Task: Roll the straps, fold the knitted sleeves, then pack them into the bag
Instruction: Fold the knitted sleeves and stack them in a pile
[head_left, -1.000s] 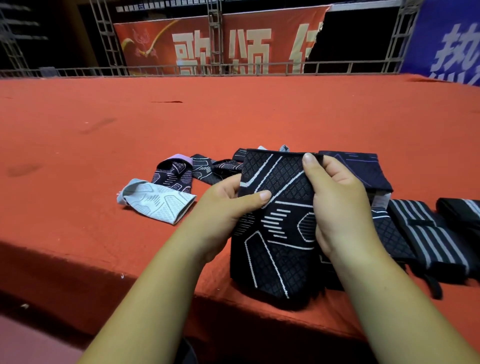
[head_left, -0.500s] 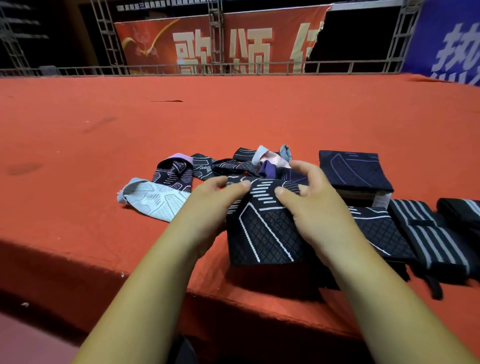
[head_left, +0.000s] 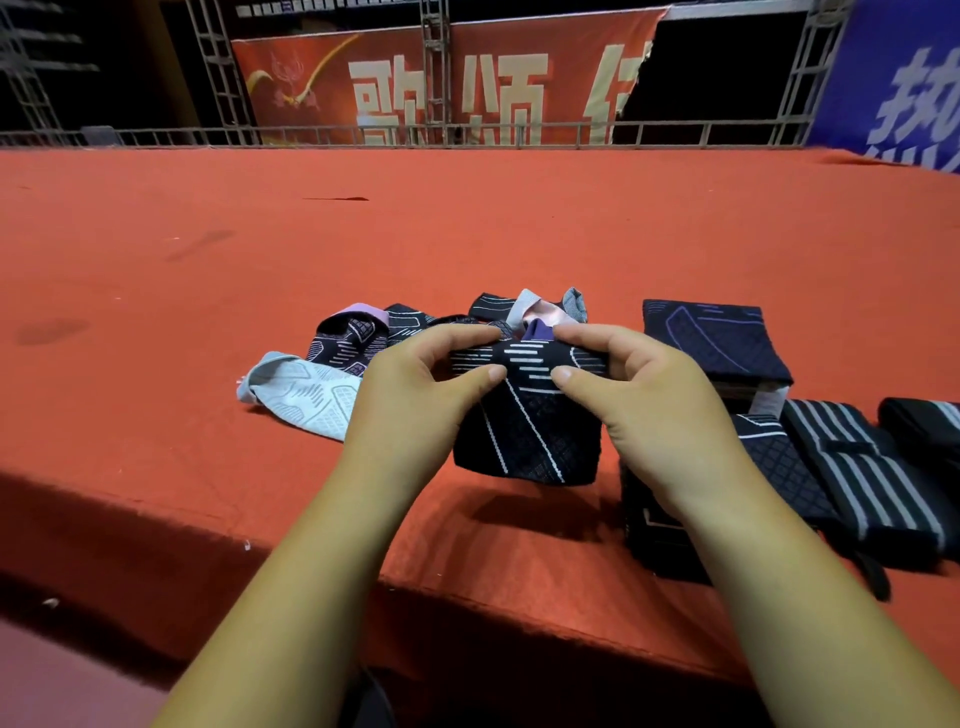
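A black knitted sleeve (head_left: 524, 436) with white lines hangs folded in half just above the red surface near its front edge. My left hand (head_left: 415, 395) pinches its top fold on the left and my right hand (head_left: 644, 395) pinches it on the right, thumbs on the near side. Behind the hands lies a loose pile of unfolded sleeves (head_left: 395, 327), with a pale grey sleeve (head_left: 301, 395) at its left. A folded dark sleeve (head_left: 711, 338) sits to the right, on a stack. Striped black straps (head_left: 862, 467) lie at the far right.
The red carpeted platform (head_left: 467, 234) stretches far back to a metal rail (head_left: 467, 130) and banners. Its front edge (head_left: 260, 545) drops off just below my forearms. Another folded dark piece (head_left: 779, 457) lies under my right wrist.
The sleeve was held up full length, then folded down in half. Both hands have shifted along its top fold and lifted it slightly off the surface.
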